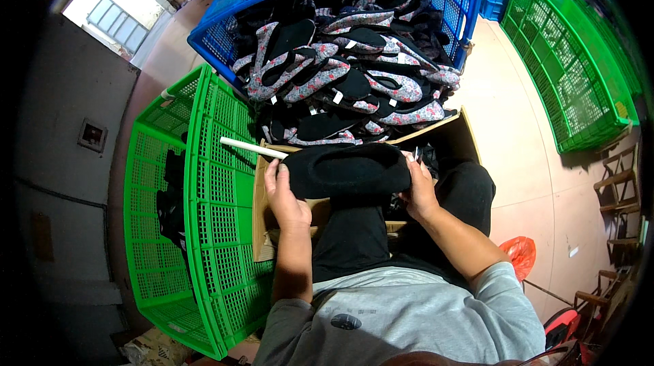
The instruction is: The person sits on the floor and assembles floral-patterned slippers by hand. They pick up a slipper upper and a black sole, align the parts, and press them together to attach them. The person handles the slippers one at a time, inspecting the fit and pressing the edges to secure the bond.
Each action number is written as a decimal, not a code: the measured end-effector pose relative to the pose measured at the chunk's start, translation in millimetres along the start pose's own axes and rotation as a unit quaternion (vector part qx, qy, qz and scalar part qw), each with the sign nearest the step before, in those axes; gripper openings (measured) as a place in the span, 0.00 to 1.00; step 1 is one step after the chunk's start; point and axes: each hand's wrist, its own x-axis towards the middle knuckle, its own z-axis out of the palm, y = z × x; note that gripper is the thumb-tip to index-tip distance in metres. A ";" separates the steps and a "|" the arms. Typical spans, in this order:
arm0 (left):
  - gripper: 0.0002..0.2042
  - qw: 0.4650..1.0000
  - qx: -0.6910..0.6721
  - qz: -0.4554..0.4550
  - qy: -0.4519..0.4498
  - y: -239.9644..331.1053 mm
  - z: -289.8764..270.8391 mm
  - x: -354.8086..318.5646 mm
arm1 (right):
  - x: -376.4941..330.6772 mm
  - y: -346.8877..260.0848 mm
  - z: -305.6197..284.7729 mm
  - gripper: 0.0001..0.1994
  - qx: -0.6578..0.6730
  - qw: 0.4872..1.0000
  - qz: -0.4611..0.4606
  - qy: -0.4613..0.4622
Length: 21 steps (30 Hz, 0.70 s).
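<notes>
I hold a black slipper (347, 168) sideways above my lap, sole side toward the camera. My left hand (283, 192) grips its left end, and a thin white stick (253, 148) juts out to the left from that hand's fingers. My right hand (419, 185) grips the slipper's right end. Just beyond the slipper, a blue crate (225, 39) is heaped with several floral grey-and-pink slippers (361, 80) with black insoles.
Green plastic crates (218, 230) stand at my left, one with dark items inside. A cardboard box (262, 230) lies under my hands. More green crates (572, 73) stand at the right. An orange bag (519, 253) and wooden stools (616, 182) sit on the right floor.
</notes>
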 end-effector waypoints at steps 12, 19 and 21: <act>0.16 0.825 0.404 0.143 -0.368 14.2 52.0 -73.9 | 1.2 15.4 -3.9 0.16 -0.215 0.953 -0.168 -0.130; 0.13 0.891 0.149 -0.118 -0.412 7.6 51.6 -72.8 | -6.0 3.9 1.6 0.22 -0.099 0.979 -0.032 -0.176; 0.13 0.900 0.118 -0.128 -0.400 4.7 48.6 -75.8 | -6.2 -3.7 0.6 0.22 -0.112 0.976 0.033 -0.182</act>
